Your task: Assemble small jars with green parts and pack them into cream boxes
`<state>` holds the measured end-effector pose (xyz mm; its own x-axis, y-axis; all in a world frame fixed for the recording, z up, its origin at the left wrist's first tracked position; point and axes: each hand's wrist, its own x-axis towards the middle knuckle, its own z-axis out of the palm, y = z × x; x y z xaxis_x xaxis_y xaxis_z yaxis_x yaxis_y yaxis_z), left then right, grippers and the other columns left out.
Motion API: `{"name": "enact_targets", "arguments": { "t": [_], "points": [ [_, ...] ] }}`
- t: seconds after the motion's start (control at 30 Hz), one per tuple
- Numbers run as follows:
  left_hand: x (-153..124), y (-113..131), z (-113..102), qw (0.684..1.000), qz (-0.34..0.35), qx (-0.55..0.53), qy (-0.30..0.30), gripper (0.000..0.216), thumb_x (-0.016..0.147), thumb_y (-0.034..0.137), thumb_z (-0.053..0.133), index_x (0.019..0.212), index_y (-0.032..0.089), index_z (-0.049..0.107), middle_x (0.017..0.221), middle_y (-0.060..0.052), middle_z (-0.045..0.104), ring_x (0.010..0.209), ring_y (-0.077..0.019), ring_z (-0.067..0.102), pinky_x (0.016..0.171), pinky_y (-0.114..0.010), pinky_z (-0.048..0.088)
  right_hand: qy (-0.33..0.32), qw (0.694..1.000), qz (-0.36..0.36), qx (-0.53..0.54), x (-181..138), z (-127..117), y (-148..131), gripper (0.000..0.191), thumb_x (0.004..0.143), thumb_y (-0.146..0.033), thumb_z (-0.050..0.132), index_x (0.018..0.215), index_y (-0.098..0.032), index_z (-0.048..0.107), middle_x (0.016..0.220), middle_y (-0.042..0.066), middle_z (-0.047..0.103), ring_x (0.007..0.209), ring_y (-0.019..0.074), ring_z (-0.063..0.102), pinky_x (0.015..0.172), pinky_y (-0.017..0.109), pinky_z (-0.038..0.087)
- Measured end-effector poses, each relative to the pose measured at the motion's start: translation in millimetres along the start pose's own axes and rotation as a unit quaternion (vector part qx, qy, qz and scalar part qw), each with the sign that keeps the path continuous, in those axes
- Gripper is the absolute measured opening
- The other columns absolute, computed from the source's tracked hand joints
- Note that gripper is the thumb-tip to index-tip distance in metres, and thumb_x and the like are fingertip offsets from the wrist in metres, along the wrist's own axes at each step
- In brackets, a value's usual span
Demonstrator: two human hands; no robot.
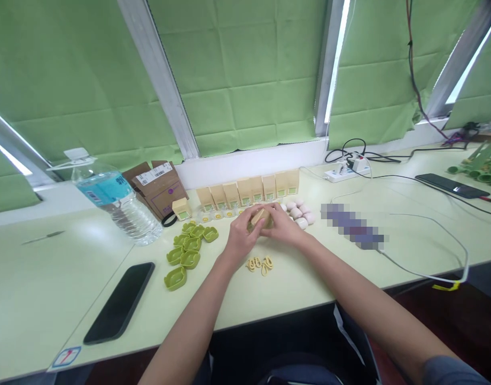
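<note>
Both my hands are closed around a small tan cardboard box above the middle of the table. My left hand grips its left side and my right hand its right side; fingers cover much of it. Behind them stands a row of similar tan boxes with small clear pieces in front. Pale pinkish-white rounded pieces lie just right of my right hand. Several yellow loops rest on the table nearer to me. Left of my left hand are several green hollow covers.
A large water bottle, an opened brown carton and a lone tan box stand at left. A black phone lies front left. On the right are a power strip, cables, a blurred-out object and another phone.
</note>
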<state>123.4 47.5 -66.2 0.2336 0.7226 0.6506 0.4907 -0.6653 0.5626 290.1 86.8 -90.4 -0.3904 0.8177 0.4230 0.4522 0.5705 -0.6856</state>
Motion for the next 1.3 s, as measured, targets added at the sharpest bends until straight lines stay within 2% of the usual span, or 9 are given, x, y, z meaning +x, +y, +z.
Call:
{"name": "enact_targets", "arguments": {
  "t": [0.17,0.3,0.37,0.5,0.63,0.77,0.97,1.1,1.3],
  "points": [
    [1,-5,-7,0.998,-0.027,-0.015,0.052,0.032,0.100,0.036,0.044,0.125,0.023,0.058,0.107,-0.007,0.069,0.095,-0.0176,0.066,0.086,-0.031,0.052,0.030,0.999,0.023,-0.019,1,0,-1,0.079,0.080,-0.038,0.073,0.149,-0.027,0.038,0.135,0.013,0.049,0.128,0.0289,0.049,0.107,0.047,0.042],
    [6,-20,-19,0.994,-0.023,0.021,0.100,0.027,0.100,0.030,0.042,0.117,0.021,0.060,0.101,-0.007,0.069,0.093,-0.0180,0.066,0.087,-0.033,0.052,0.061,0.998,0.005,0.001,2,-1,-2,0.074,0.081,-0.037,0.070,0.146,-0.025,0.038,0.142,0.013,0.049,0.133,0.0295,0.046,0.109,0.047,0.040],
    [8,-29,-25,0.994,-0.016,0.069,0.078,0.024,0.097,0.027,0.044,0.113,0.021,0.062,0.103,-0.007,0.069,0.097,-0.0199,0.065,0.089,-0.035,0.051,0.066,0.997,0.019,0.022,2,-2,-4,0.072,0.083,-0.040,0.069,0.145,-0.025,0.037,0.140,0.013,0.053,0.127,0.0290,0.052,0.105,0.046,0.044],
    [6,-42,-31,0.989,-0.033,0.143,-0.035,0.024,0.092,0.026,0.050,0.112,0.022,0.063,0.118,-0.009,0.066,0.116,-0.0252,0.058,0.104,-0.044,0.045,0.049,0.994,0.065,0.070,1,-4,-7,0.071,0.086,-0.051,0.066,0.144,-0.026,0.034,0.120,0.011,0.065,0.103,0.0264,0.064,0.089,0.043,0.052],
    [-1,-48,-30,0.979,-0.079,0.146,-0.117,0.037,0.090,0.034,0.057,0.125,0.023,0.059,0.128,-0.010,0.062,0.122,-0.0290,0.056,0.106,-0.047,0.044,0.069,0.995,0.025,0.072,2,-4,-6,0.063,0.089,-0.054,0.061,0.141,-0.025,0.041,0.131,0.013,0.058,0.114,0.0263,0.059,0.095,0.043,0.051],
    [-4,-49,-27,0.975,-0.114,0.128,-0.143,0.042,0.087,0.037,0.062,0.127,0.023,0.057,0.122,-0.011,0.065,0.110,-0.0299,0.062,0.096,-0.046,0.049,0.074,0.997,0.022,0.027,3,-5,-4,0.063,0.093,-0.056,0.054,0.147,-0.025,0.044,0.134,0.015,0.052,0.120,0.0281,0.055,0.100,0.046,0.048],
    [-4,-48,-23,0.976,-0.121,0.126,-0.127,0.040,0.083,0.033,0.066,0.121,0.024,0.058,0.113,-0.010,0.065,0.106,-0.0297,0.061,0.092,-0.045,0.049,0.064,0.997,-0.002,0.048,2,-6,-8,0.059,0.097,-0.052,0.047,0.150,-0.026,0.039,0.138,0.012,0.055,0.126,0.0275,0.052,0.106,0.046,0.042],
    [-3,-46,-23,0.978,-0.113,0.134,-0.115,0.037,0.083,0.034,0.065,0.118,0.024,0.060,0.109,-0.008,0.062,0.106,-0.0285,0.060,0.093,-0.044,0.048,0.057,0.997,0.002,0.054,1,-8,-9,0.054,0.099,-0.051,0.042,0.145,-0.023,0.041,0.131,0.011,0.062,0.117,0.0269,0.059,0.101,0.045,0.044],
    [3,-37,-27,0.986,-0.119,0.116,-0.009,0.025,0.084,0.025,0.059,0.109,0.022,0.061,0.114,-0.008,0.066,0.107,-0.0261,0.061,0.098,-0.042,0.046,0.049,0.997,0.030,0.058,1,-7,-4,0.052,0.100,-0.053,0.035,0.143,-0.023,0.042,0.121,0.011,0.067,0.105,0.0263,0.064,0.092,0.041,0.048]
  ]
}}
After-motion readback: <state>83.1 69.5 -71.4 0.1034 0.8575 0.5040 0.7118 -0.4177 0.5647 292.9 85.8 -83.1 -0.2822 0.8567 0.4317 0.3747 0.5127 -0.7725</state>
